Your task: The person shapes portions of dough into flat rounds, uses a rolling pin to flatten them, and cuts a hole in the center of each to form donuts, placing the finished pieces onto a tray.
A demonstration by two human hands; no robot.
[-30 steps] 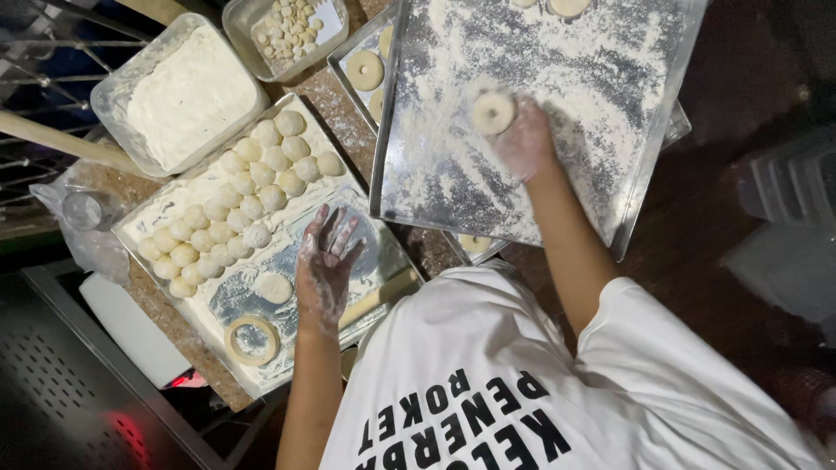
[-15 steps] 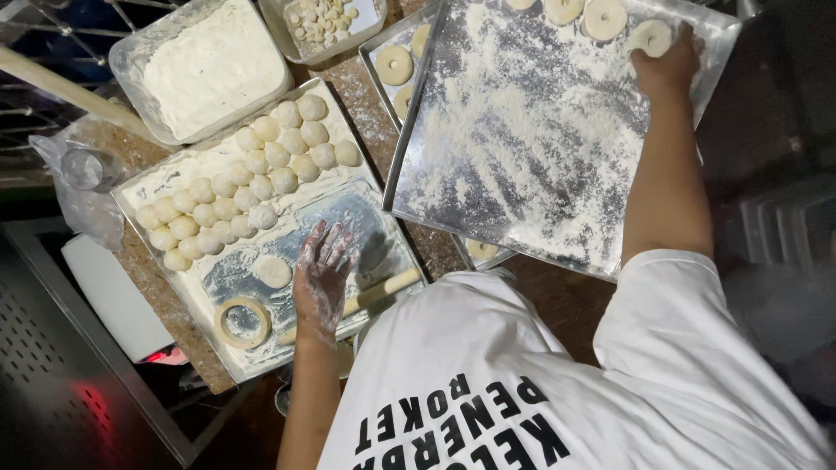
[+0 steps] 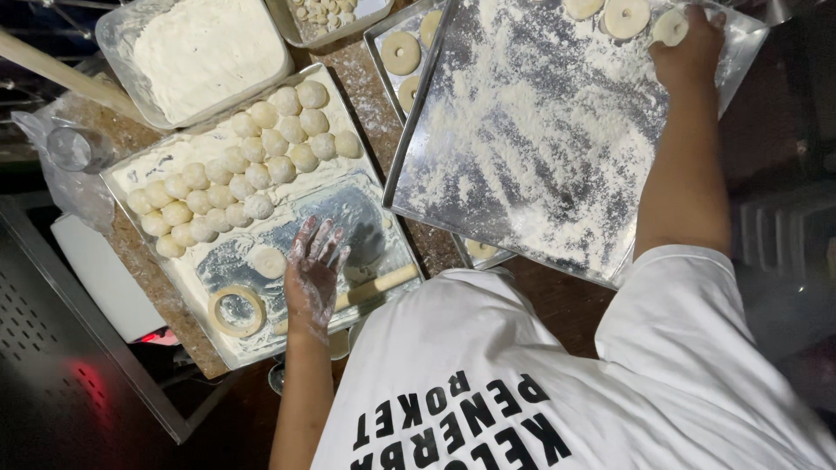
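1. A pale, round dough ring [image 3: 670, 26] with a small hole in its middle is seen under the fingertips of the right hand [image 3: 690, 54]; it lies flat, so no long axis and no pointing direction can be told.
2. The ring is placed at the far right corner of the floured tray [image 3: 540, 165], last in a short row along the far edge beside a second ring [image 3: 627, 16].
3. The right hand's fingers are curled over the ring and touch it; whether they pinch it cannot be told.
4. The left hand [image 3: 313, 274], coated in flour, is laid flat with fingers spread on the bare metal of the near tray [image 3: 357, 204].
5. Just beside that hand a flattened dough disc [image 3: 268, 261] and a round ring cutter [image 3: 236, 311] are seen, and a wooden rolling pin [image 3: 379, 285] lies along the tray's near edge.
6. Rows of dough balls [image 3: 244, 165] fill the far half of that tray.
7. Beyond it, at the bench's far edge, a clear tub of flour [image 3: 205, 52] is set.
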